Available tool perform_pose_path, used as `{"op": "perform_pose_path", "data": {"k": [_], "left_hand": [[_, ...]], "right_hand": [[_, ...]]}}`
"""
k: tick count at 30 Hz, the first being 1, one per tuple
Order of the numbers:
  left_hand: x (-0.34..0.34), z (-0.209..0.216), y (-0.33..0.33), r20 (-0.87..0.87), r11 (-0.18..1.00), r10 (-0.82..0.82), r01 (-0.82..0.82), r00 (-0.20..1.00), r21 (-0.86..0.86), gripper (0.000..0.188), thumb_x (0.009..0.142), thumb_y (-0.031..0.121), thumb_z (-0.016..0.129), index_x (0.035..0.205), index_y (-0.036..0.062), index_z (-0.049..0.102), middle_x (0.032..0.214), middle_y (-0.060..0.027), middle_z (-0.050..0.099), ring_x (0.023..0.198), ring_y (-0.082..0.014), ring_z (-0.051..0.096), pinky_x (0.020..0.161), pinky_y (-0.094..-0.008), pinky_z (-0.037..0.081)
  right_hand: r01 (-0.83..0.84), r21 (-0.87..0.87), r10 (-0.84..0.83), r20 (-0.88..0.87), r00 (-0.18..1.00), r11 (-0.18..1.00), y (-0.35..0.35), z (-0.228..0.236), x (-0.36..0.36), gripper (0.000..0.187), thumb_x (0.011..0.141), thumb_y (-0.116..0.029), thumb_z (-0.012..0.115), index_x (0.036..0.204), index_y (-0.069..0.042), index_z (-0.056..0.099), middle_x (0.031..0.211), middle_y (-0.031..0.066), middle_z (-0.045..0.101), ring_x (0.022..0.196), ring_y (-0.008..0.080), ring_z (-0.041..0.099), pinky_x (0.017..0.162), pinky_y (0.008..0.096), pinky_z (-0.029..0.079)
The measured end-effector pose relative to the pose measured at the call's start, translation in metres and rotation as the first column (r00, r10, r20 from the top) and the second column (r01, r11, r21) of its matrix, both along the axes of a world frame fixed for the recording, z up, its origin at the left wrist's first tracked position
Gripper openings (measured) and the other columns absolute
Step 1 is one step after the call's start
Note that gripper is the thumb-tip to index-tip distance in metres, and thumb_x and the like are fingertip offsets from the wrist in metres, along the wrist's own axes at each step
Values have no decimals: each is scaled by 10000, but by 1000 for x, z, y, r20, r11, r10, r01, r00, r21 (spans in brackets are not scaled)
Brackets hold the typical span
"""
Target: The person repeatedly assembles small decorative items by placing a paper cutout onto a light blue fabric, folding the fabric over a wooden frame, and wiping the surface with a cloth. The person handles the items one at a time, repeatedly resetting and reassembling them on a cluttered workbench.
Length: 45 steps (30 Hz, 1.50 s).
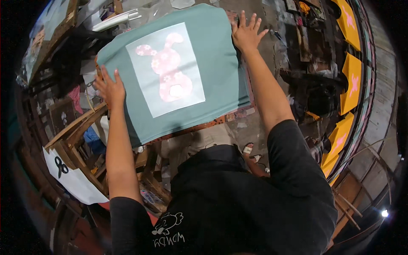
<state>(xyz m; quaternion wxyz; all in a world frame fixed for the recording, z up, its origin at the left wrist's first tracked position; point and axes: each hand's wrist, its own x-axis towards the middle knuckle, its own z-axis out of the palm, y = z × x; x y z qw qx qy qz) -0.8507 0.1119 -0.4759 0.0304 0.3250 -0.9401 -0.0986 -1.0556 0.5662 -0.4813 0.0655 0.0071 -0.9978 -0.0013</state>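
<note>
A grey-green piece of cloth [219,55] lies spread over a flat board in front of me, its edges draping over the sides. On its middle rests a pale, shiny rectangular sheet [142,72], slightly tilted, bearing a pink flowered rabbit [166,61] with a white tail. My left hand [111,88] lies at the cloth's left edge, fingers spread and holding nothing. At the far right corner my right hand [247,36] is stretched flat with fingers apart, partly past the cloth's edge. Beneath the cloth's near edge, a strip of the reddish, worn board [208,124] shows.
Yellow cloth pieces [352,83] with pink prints line the right side. At lower left stand a wooden frame [76,127] and a white sheet [74,176] with black marks. White tubes [117,20] lie at far left. A sandalled foot [248,148] shows below the board.
</note>
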Motion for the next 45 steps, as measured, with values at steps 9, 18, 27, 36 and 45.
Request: {"op": "perform_pose_path", "data": {"k": [9, 18, 27, 36, 45], "left_hand": [[110, 35, 66, -83, 963, -265, 268, 961, 31, 672, 951, 454, 552, 1538, 223, 322, 1640, -119, 154, 1503, -394, 115, 1167, -639, 87], [171, 46, 91, 125, 870, -489, 473, 863, 139, 1092, 683, 669, 740, 1569, 254, 256, 1651, -104, 111, 1515, -358, 84, 1181, -620, 45], [188, 49, 83, 85, 803, -592, 578, 802, 144, 1289, 571, 799, 726, 1581, 187, 211, 1641, -158, 113, 1509, -380, 96, 1164, -650, 49], [248, 67, 114, 126, 887, -451, 426, 884, 180, 900, 829, 528, 682, 1548, 160, 285, 1603, -204, 183, 1475, -404, 181, 1158, -632, 113], [361, 126, 182, 31, 647, -5, -21, 1000, 762, 553, 917, 251, 628, 1428, 110, 472, 1164, -198, 624, 1058, -314, 620, 910, -420, 494]], "right_hand": [[-29, -134, 57, 213, 975, 991, -13, 40, 158, 877, 906, -666, 511, 1566, -160, 231, 1598, 241, 195, 1484, 427, 152, 1140, 675, 104], [244, -208, -208, 184, 961, 947, 50, 27, 201, 826, 924, -612, 516, 1562, -159, 250, 1598, 232, 194, 1484, 419, 158, 1163, 630, 108], [25, -222, 13, 170, 985, 975, 75, 37, 253, 861, 860, -577, 635, 1530, -142, 315, 1566, 233, 258, 1442, 419, 258, 1149, 612, 191], [-452, -472, 532, 46, 845, 757, 10, 96, 278, 291, 823, -195, 692, 1064, -38, 650, 1101, 168, 603, 1040, 364, 560, 898, 462, 440], [-581, -612, 810, 566, 151, 536, -97, 109, 325, 395, 910, -256, 632, 1180, 30, 599, 1052, 270, 649, 952, 461, 620, 813, 507, 508]]}}
